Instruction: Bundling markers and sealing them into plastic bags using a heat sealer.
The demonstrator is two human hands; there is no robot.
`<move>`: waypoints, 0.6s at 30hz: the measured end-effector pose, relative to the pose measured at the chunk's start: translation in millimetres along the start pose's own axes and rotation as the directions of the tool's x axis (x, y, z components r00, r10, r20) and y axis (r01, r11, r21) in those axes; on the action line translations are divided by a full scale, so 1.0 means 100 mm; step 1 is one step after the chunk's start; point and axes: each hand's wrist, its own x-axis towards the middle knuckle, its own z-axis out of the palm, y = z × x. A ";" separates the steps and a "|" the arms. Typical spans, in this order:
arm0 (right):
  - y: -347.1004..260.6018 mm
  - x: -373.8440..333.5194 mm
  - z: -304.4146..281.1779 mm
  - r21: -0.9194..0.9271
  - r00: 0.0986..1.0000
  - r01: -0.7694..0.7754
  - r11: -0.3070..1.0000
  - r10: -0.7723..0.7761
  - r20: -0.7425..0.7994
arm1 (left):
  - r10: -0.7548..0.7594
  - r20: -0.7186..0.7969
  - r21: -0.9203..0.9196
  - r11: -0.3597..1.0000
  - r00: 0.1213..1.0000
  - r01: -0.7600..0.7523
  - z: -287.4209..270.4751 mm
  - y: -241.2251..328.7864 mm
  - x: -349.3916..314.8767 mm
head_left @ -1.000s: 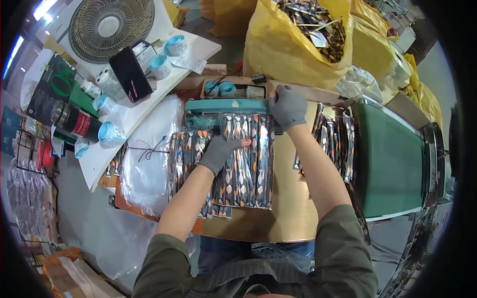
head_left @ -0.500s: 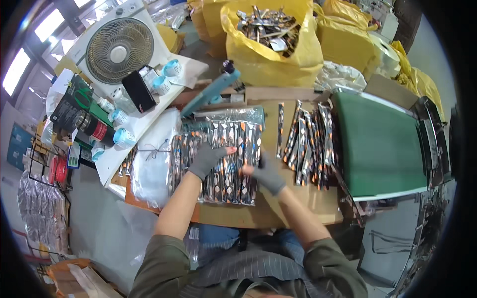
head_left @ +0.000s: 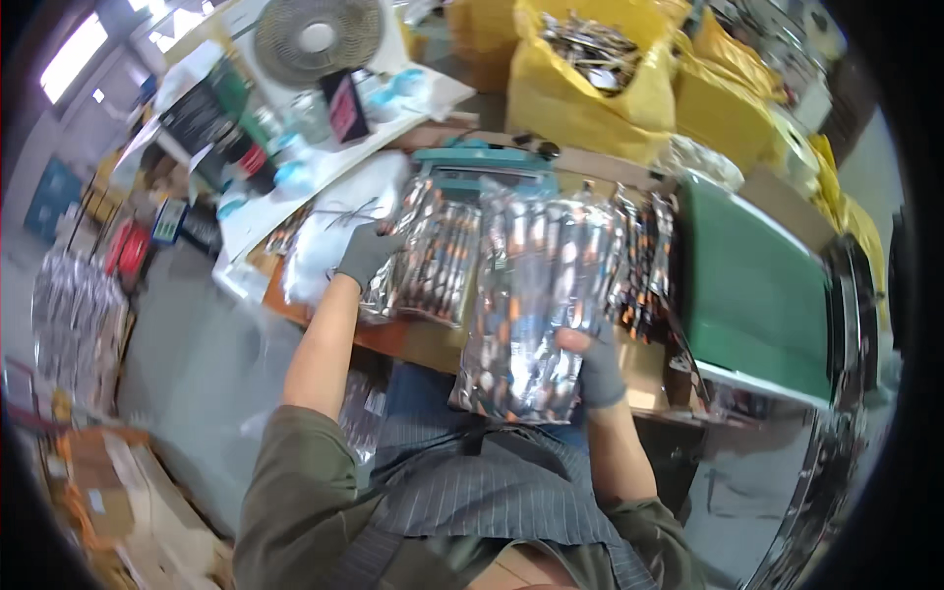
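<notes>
A clear plastic bag packed with slim black-and-orange sachets (head_left: 526,305) is held up over the table's front edge, tilted and blurred by motion. My right hand (head_left: 600,369), in a grey glove with bare fingertips, grips its lower right side, the thumb on top. My left hand (head_left: 366,254), gloved alike, has curled fingers on the left edge of another filled bag (head_left: 438,256) lying on the table; the fingers are partly hidden. Behind both bags sits a teal bar-type bag sealer (head_left: 482,172), its arm down.
Loose sachets (head_left: 644,261) lie right of the raised bag, beside a green conveyor belt (head_left: 752,285). Empty clear bags (head_left: 339,221) are stacked at left, beside a white shelf (head_left: 295,202) with jars, a phone and a fan (head_left: 320,39). A yellow sack (head_left: 590,108) stands behind.
My right hand has lifted one filled bag toward me. My left hand has shifted left and up onto the other bag. The sealer's arm has come down, and the view has shifted.
</notes>
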 end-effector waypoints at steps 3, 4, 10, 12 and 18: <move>0.09 0.22 0.40 0.054 0.990 -0.020 0.998 0.013 0.141 | -0.122 0.240 -0.652 0.715 0.963 0.253 -0.06 0.25 -0.70; 0.34 0.44 0.30 -0.145 0.927 -0.251 0.957 0.281 0.248 | -0.135 0.204 -0.689 0.684 0.970 0.240 -0.01 0.23 -1.01; 0.90 0.53 1.12 -0.070 0.823 -0.376 0.924 0.368 0.433 | 0.184 -0.440 0.189 0.976 0.879 -0.110 -0.92 0.02 -2.22; 0.88 0.78 1.58 -0.394 0.833 -0.264 0.880 0.414 0.366 | 0.265 -0.615 0.664 0.683 0.743 0.306 -1.82 -0.95 -2.88; 1.20 0.88 3.77 -0.207 0.516 -0.076 0.975 0.216 0.829 | -0.357 -0.824 0.205 0.536 0.440 0.819 -2.23 -2.05 -3.75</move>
